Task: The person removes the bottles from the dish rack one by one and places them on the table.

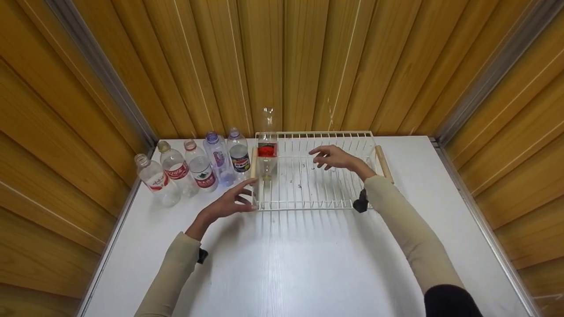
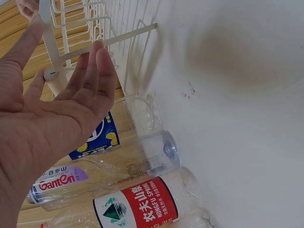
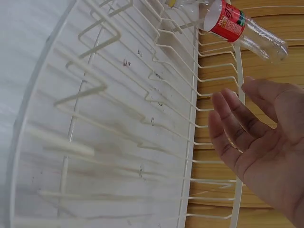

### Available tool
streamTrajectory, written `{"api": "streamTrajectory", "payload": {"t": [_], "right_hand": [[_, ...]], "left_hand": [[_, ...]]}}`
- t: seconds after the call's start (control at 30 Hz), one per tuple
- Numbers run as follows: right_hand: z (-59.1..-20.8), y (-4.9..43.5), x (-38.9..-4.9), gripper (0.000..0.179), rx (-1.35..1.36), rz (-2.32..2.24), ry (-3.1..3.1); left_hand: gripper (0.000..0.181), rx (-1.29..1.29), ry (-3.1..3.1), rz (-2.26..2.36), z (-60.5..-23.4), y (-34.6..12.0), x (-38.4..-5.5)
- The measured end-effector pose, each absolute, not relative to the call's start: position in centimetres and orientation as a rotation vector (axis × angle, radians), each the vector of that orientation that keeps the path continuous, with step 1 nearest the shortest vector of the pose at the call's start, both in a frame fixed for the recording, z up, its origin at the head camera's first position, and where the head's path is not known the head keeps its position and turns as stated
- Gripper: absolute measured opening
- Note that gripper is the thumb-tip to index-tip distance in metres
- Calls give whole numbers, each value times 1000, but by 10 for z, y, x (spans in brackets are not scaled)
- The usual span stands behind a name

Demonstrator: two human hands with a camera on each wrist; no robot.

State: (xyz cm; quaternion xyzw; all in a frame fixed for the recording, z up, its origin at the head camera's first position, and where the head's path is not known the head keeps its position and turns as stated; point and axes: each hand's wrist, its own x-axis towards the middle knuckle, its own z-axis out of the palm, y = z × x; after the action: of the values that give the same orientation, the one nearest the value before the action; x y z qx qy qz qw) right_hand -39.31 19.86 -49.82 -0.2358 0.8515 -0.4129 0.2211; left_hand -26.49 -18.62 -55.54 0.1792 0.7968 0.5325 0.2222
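Observation:
A white wire dish rack (image 1: 308,208) with wooden handles stands at the back of the table. Inside its left end, a clear plastic bottle (image 1: 267,150) with a red label is neck down. My left hand (image 1: 227,202) is at the rack's front left corner, thumb and fingers spread around the wire; in the left wrist view the palm shows and fingertips appear to touch the frame. Over the middle right of the rack hovers my right hand (image 1: 337,158), fingers loosely bent and holding nothing. In the right wrist view the same bottle (image 3: 230,21) appears beyond the fingers.
Left of the rack stand several uncapped, upright bottles, among them a Nongfu Spring bottle (image 1: 201,169), a purple-tinted Ganten bottle (image 1: 219,158) and a blue-labelled bottle (image 1: 239,154). Wood-patterned panels (image 1: 304,66) enclose the white table (image 1: 282,264) at the back and sides.

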Motion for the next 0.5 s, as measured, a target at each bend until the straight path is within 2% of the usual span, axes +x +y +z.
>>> {"api": "streamTrajectory", "payload": {"t": [0.5], "right_hand": [[-525, 131, -406, 51, -495, -1253, 2097]], "left_hand": [[89, 478, 2187, 1493, -558, -185, -264]]}}
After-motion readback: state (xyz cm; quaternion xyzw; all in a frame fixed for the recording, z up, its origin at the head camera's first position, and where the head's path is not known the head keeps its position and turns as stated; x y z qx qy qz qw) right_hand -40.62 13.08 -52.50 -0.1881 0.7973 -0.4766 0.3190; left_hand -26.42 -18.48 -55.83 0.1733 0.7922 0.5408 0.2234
